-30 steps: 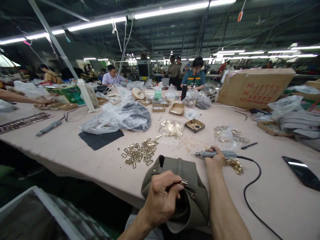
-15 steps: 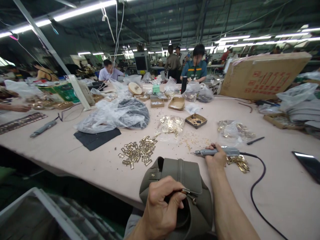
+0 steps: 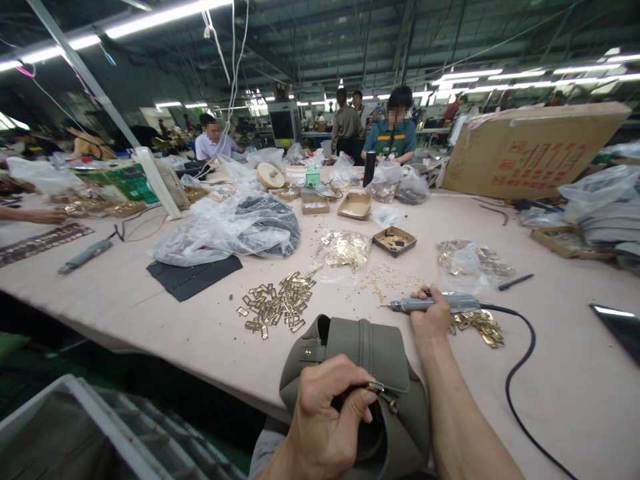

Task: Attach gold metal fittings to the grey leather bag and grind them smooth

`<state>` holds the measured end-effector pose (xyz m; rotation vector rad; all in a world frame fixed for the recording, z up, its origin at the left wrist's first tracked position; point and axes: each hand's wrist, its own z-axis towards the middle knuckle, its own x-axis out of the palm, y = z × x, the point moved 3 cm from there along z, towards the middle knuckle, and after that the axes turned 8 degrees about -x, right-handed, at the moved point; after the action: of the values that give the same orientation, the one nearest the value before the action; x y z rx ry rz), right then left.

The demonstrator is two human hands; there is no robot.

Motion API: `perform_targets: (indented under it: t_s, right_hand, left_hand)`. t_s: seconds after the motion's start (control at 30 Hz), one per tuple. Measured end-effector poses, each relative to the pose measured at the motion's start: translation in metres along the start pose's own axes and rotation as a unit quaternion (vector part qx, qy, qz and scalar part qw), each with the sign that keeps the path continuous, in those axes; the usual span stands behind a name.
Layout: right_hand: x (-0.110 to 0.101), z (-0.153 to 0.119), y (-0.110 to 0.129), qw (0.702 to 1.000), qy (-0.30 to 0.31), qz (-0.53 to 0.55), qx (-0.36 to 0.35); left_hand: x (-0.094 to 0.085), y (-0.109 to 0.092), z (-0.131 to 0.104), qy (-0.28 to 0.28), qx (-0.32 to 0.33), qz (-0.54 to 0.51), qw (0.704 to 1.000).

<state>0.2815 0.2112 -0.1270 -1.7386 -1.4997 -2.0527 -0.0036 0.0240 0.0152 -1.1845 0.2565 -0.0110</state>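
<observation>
A grey-green bag lies at the table's near edge, its flap towards the far side. My left hand pinches a small metal fitting at the flap's edge, over the bag's opening. Right of the bag, my right hand is closed round a grey electric screwdriver, whose thin tip points left above the table. A black cable runs from its rear end. Gold metal pieces lie beside and partly under the tool. Left of the bag is a loose pile of gold frames.
Plastic bags of gold parts, a small tray and a dark cloth lie beyond. A large cardboard box stands back right, a phone lies right, a white crate is low left. Other people sit across the table.
The view has shifted very slightly. Both hands keep their hold, and the bag and screwdriver stay nearly where they were.
</observation>
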Motion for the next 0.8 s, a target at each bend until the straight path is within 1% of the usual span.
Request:
perform_targets:
  t_s: [0.2, 0.47, 0.63, 0.8]
  right_hand:
    - [0.0001, 0.0001, 0.0011, 1.000, 0.003, -0.001, 0.003]
    - [0.0001, 0.0019, 0.0064, 1.000, 0.014, -0.002, -0.006]
    - [0.0006, 0.0019, 0.0078, 1.000, 0.009, 0.003, -0.016]
    - [-0.0012, 0.0030, 0.0068, 1.000, 0.003, -0.001, -0.022]
  left_hand:
    - [0.0012, 0.0031, -0.0024, -0.002, -0.015, 0.001, 1.000]
    - [0.0016, 0.0012, -0.0032, -0.004, -0.019, -0.003, 1.000]
    - [0.0009, 0.0010, -0.0034, -0.006, -0.005, 0.009, 1.000]
    - [0.0018, 0.0016, -0.0031, -0.001, -0.019, 0.009, 1.000]
